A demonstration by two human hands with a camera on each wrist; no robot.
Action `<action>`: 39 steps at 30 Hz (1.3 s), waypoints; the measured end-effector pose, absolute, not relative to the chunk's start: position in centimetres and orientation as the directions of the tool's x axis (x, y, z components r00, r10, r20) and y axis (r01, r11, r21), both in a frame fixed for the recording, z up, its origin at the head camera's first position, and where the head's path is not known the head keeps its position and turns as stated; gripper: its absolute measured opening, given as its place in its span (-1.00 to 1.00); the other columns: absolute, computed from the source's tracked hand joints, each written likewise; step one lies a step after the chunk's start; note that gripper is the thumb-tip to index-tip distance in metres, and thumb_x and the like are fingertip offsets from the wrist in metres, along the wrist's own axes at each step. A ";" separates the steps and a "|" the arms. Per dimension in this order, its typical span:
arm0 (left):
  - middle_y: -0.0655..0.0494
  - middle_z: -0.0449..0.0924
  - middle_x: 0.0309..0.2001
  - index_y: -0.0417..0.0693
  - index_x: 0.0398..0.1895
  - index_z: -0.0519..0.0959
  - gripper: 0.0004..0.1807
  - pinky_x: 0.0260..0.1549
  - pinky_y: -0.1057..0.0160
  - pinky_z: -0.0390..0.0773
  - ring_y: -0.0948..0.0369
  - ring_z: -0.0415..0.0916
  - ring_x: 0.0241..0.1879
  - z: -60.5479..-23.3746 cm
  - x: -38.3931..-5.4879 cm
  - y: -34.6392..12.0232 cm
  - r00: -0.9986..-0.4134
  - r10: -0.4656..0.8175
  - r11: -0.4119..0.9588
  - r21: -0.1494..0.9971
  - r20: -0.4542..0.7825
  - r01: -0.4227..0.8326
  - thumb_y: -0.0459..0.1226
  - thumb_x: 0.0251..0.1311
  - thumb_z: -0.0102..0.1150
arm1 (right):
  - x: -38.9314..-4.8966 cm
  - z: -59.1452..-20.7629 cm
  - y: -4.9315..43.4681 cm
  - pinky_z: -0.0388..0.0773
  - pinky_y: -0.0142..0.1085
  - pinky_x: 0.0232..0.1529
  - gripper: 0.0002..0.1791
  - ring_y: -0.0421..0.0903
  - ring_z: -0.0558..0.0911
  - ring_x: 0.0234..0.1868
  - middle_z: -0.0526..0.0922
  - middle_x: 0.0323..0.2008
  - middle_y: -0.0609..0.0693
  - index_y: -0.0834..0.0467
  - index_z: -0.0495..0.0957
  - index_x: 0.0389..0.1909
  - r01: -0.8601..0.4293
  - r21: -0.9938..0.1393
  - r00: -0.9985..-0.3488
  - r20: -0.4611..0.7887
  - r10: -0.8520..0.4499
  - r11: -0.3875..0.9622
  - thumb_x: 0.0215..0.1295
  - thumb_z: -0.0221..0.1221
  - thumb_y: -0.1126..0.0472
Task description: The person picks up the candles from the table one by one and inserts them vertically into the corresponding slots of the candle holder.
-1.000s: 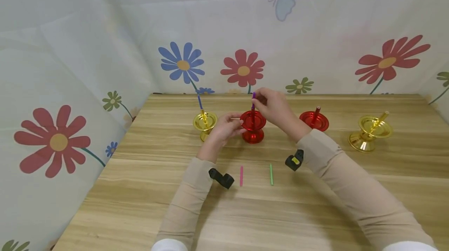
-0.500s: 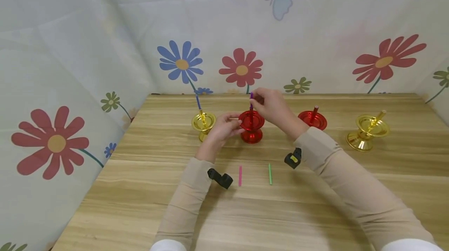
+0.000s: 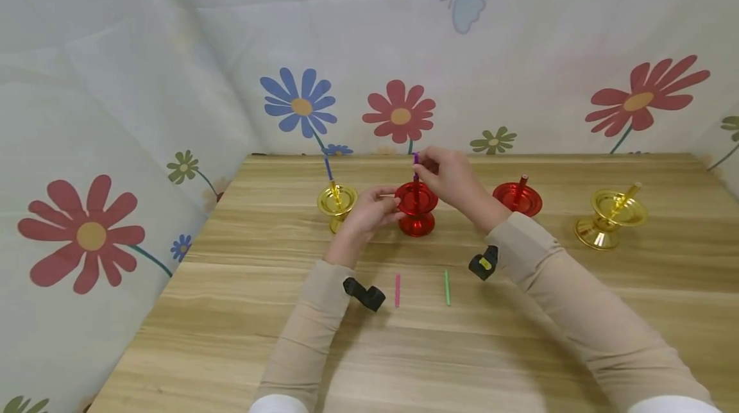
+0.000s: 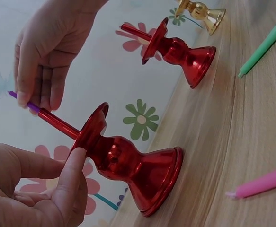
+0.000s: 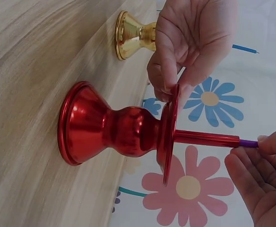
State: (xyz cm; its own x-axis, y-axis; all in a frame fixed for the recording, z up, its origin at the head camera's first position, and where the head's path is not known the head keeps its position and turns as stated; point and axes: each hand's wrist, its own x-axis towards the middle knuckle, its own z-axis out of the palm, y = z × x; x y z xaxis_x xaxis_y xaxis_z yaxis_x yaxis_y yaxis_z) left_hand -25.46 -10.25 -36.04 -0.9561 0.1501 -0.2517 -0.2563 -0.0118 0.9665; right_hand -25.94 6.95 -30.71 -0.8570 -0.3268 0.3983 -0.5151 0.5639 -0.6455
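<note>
A shiny red candle holder [image 3: 417, 224] stands upright on the table, with a wide dish and a thin tube rising from it. My left hand [image 3: 372, 211] pinches the left rim of that dish between thumb and fingers. Above, my right hand [image 3: 450, 176] pinches a thin purple candle [image 4: 32, 106] whose lower end sits at the top of the red tube [image 5: 206, 137]. Left of my left hand is a gold candle holder [image 3: 337, 200] bearing a blue candle [image 3: 328, 168]. A pink candle [image 3: 397, 290] and a green candle [image 3: 447, 288] lie nearer me.
Farther right stand a second red candle holder [image 3: 518, 200], partly behind my right forearm, and a gold one [image 3: 600, 230]; neither tube bears a candle. A flower-printed cloth [image 3: 346, 28] hangs behind and left of the wooden table [image 3: 231, 336].
Both hands keep their places on the red candle holder and purple candle. The head view shifts slightly; otherwise nothing visibly moves.
</note>
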 end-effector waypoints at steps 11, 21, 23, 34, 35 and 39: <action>-0.15 0.52 -0.17 -0.39 0.16 0.40 -0.65 -0.14 0.20 0.65 0.24 0.56 -0.38 -36.0 -25.4 -10.1 -0.968 0.133 0.022 0.977 -0.212 -0.211 -0.50 0.32 -0.07 | -25.8 -31.1 7.1 0.66 -0.11 -0.13 -0.83 0.07 0.64 -0.27 0.67 -0.28 0.23 0.37 0.56 -0.19 -0.497 -0.686 -0.868 0.394 -0.303 0.531 0.27 0.18 0.34; -0.20 0.44 -0.09 -0.43 0.15 0.36 -0.64 0.14 -0.07 0.46 0.09 0.48 -0.27 -34.9 -24.7 -10.7 -0.973 0.052 0.071 0.973 -0.224 -0.220 -0.45 0.33 -0.07 | -24.4 -30.9 8.9 0.62 -0.09 -0.07 -0.79 0.08 0.61 -0.20 0.64 -0.20 0.23 0.35 0.54 -0.13 -0.427 -0.739 -0.904 0.353 -0.241 0.521 0.29 0.16 0.31; -0.21 0.44 -0.07 -0.43 0.15 0.36 -0.64 0.09 -0.01 0.53 0.14 0.47 -0.31 -34.4 -24.4 -11.1 -0.979 0.034 0.107 0.975 -0.201 -0.197 -0.44 0.33 -0.05 | -24.0 -30.7 9.5 0.61 -0.08 -0.06 -0.78 0.08 0.61 -0.19 0.64 -0.20 0.23 0.35 0.54 -0.12 -0.416 -0.740 -0.909 0.348 -0.228 0.529 0.31 0.15 0.29; -0.14 0.46 -0.17 -0.36 0.05 0.44 -0.68 -0.13 0.17 0.66 -0.04 0.52 -0.11 -32.9 -22.1 -10.8 -0.997 0.061 0.312 0.950 -0.050 -0.029 -0.37 0.26 0.10 | -21.0 -29.5 13.5 0.44 -0.58 -0.21 -0.79 0.04 0.57 -0.22 0.62 -0.24 0.22 0.34 0.55 -0.15 -0.386 -0.751 -0.910 0.405 -0.088 0.535 0.34 0.12 0.26; -0.13 0.46 -0.18 -0.36 0.04 0.45 -0.67 -0.14 0.16 0.66 -0.01 0.53 -0.14 -32.8 -21.9 -10.7 -0.997 0.071 0.328 0.945 -0.034 -0.008 -0.36 0.26 0.12 | -20.8 -29.6 13.8 0.41 -0.63 -0.22 -0.79 0.03 0.57 -0.22 0.62 -0.23 0.23 0.35 0.55 -0.15 -0.386 -0.753 -0.908 0.413 -0.073 0.533 0.34 0.11 0.27; -0.14 0.49 -0.21 -0.35 0.00 0.48 -0.68 -0.21 0.14 0.67 0.04 0.55 -0.21 -32.5 -21.0 -9.9 -0.994 0.110 0.382 0.922 0.026 0.067 -0.34 0.23 0.17 | -20.2 -29.9 15.4 0.36 -0.73 -0.28 -0.78 -0.12 0.54 -0.27 0.63 -0.24 0.24 0.38 0.55 -0.14 -0.390 -0.752 -0.889 0.458 -0.004 0.532 0.33 0.12 0.28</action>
State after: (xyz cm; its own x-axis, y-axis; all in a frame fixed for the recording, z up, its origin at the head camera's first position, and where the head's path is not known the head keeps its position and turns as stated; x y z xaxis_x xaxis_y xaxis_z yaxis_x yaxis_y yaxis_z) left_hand -21.00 -9.93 -32.50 -0.9936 0.1097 0.0264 0.0666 0.3818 0.9219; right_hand -20.20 15.40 -29.85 -0.8890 -0.0039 0.4579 -0.3895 0.5321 -0.7518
